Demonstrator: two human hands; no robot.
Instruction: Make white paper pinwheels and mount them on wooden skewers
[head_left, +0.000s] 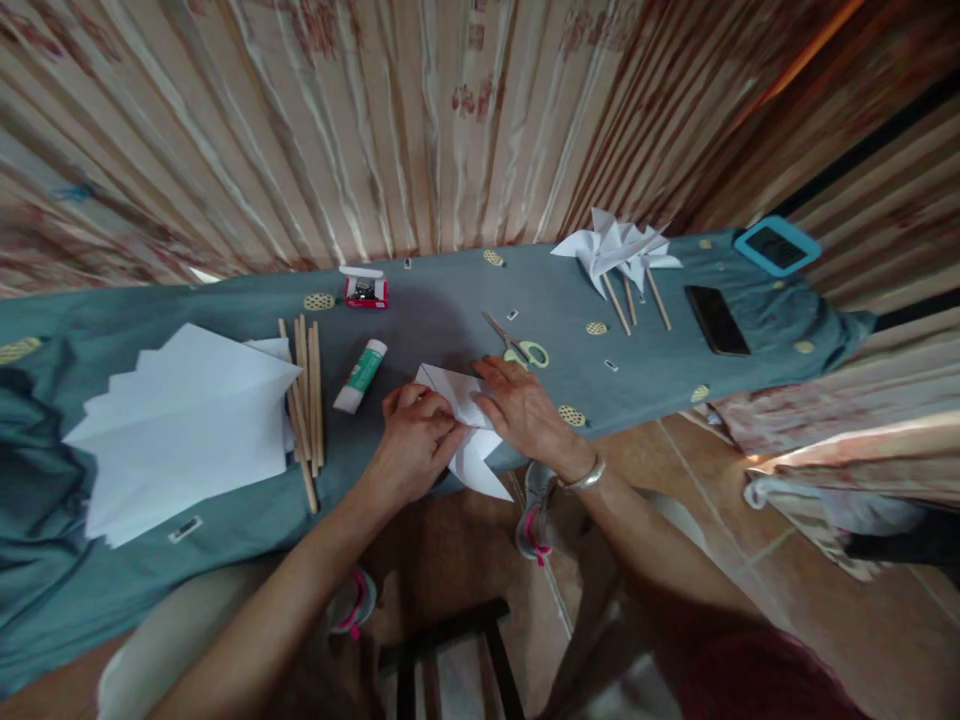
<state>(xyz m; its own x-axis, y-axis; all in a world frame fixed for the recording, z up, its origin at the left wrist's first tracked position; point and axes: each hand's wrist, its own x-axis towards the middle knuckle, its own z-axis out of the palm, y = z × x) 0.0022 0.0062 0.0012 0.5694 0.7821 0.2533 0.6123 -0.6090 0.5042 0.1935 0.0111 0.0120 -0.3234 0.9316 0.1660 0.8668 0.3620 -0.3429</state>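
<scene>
Both hands rest on a folded white paper (469, 425) at the near edge of the table (420, 320). My left hand (412, 440) has its fingers curled and pinches the paper's left side. Beside it, my right hand (521, 405) lies flat with fingers stretched out, pressing the paper's right part down. One pointed flap of the paper hangs over the table edge. A silver bracelet (585, 475) sits on my right wrist.
Green-handled scissors (521, 348) lie just beyond my right hand. A glue stick (360, 375), wooden sticks (306, 400) and a stack of white sheets (187, 430) lie to the left. Finished paper pinwheels (619, 250), a phone (716, 320) and a tablet (776, 245) lie at the right. A red box (365, 290) stands further back.
</scene>
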